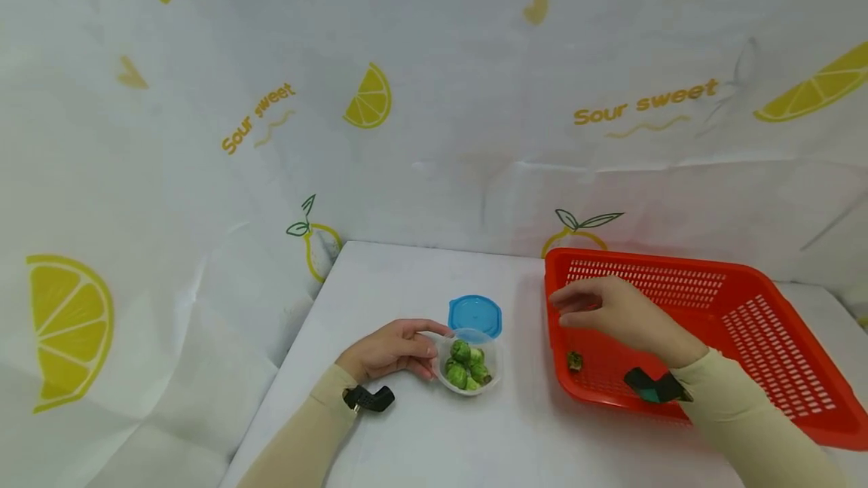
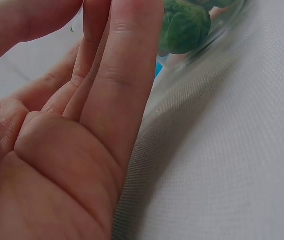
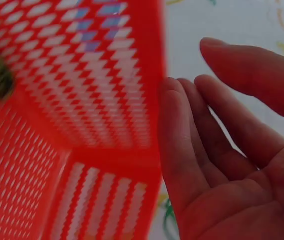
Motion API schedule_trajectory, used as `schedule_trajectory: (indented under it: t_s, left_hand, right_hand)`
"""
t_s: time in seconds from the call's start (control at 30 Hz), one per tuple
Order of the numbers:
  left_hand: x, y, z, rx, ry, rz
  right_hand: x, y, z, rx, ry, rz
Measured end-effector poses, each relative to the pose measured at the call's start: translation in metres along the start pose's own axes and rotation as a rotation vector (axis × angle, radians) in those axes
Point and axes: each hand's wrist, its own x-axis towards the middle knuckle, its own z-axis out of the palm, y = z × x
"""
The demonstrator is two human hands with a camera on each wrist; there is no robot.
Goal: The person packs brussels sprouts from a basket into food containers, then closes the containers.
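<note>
A small clear plastic container (image 1: 498,371) holds several green Brussels sprouts (image 1: 458,376), which also show partly in the left wrist view. At its left side, my left hand (image 1: 398,349) holds the container, one finger reaching along the far rim. My right hand (image 1: 620,315) hovers by the left rim of a red plastic basket (image 1: 800,292). Its fingers are relaxed, the thumb stands apart, and nothing is between them. One brownish-green sprout (image 1: 575,361) lies inside the basket near its left wall and shows blurred in the right wrist view.
A blue lid (image 1: 475,315) lies flat just behind the container, which overlaps its near edge. The white table (image 1: 393,277) meets a lemon-printed cloth (image 1: 461,119) at the back and left. The basket's raised perforated walls take up the right side.
</note>
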Motion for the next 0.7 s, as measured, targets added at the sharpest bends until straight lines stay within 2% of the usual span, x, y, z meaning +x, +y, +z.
schedule_trajectory:
  t_s: [0.1, 0.27, 0.7]
  left_hand:
    - [0.000, -0.002, 0.000, -0.003, 0.001, 0.002]
    - [0.000, -0.002, -0.001, -0.004, 0.000, 0.005]
    - [-0.001, -0.002, 0.002, -0.032, -0.014, 0.020]
  right_hand:
    - [0.000, 0.019, -0.010, 0.015, -0.039, 0.012]
    - [0.001, 0.038, -0.020, 0.072, -0.121, 0.035]
    - [0.019, 0.085, -0.013, 0.181, -0.315, 0.029]
